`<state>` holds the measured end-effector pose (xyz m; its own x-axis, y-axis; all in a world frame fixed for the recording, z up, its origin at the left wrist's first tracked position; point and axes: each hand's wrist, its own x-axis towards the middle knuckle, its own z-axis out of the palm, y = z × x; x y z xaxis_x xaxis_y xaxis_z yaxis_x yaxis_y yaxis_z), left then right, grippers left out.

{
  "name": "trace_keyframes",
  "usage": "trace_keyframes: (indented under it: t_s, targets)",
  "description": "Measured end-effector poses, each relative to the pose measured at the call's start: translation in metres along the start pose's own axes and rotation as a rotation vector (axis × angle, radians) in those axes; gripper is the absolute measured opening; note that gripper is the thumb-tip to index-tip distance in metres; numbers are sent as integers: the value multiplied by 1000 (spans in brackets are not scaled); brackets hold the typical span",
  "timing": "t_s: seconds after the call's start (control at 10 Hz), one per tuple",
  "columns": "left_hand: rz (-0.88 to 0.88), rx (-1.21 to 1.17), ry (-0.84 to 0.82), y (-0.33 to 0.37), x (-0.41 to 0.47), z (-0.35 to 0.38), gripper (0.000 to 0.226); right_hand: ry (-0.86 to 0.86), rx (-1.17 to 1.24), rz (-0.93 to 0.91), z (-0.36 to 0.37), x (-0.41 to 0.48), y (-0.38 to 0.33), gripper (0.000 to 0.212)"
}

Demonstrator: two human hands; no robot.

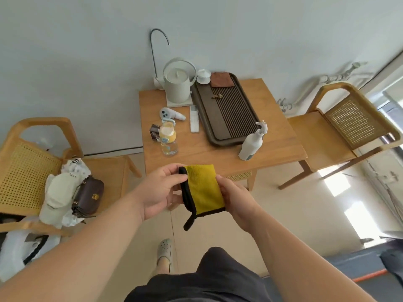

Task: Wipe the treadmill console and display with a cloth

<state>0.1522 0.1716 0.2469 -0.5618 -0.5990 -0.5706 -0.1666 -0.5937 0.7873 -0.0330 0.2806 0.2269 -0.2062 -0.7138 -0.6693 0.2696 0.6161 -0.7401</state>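
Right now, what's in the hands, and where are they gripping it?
Both hands hold the folded yellow cloth: the left hand pinches its black-trimmed left edge, the right hand grips its right edge.

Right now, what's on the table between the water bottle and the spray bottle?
Head view: only bare tabletop between water bottle and spray bottle; the tea tray's corner sits just behind that line.

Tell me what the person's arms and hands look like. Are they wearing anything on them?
Both arms are bare all the way up, with no sleeves showing. The left hand and the right hand have no gloves, and no rings, watch or bracelet can be seen. Fingernails are short and plain. Lower down, the person wears dark shorts and a grey clog.
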Motion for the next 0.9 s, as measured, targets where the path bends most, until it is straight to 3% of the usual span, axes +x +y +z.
trace_keyframes:
  t_s: [0.1,0.2,0.5,0.6,0.7,0.8,0.9]
  targets:
    - [-35,-61,-34,-22,77,-31,28,131,-23,-98,2,68,16,15]
    - [-81,-113,-46,-33,137,-46,31,199,-9,-129,2,121,22,11]
    - [-160,-243,156,-38,222,-40,30,281,-103,-10,-14,211,-4,10]
    - [-176,-206,249,-40,250,-38,38,215,-155,20,-26,240,-3,18]
    - [-256,19,338,-43,270,-38,52,116,-271,86,-39,261,-4,50]
    - [-320,186,411,-49,277,-34,50,37,-404,169,-53,269,-6,63]
    - [-286,239,474,-46,275,-28,35,-22,-444,182,-64,274,-9,63]
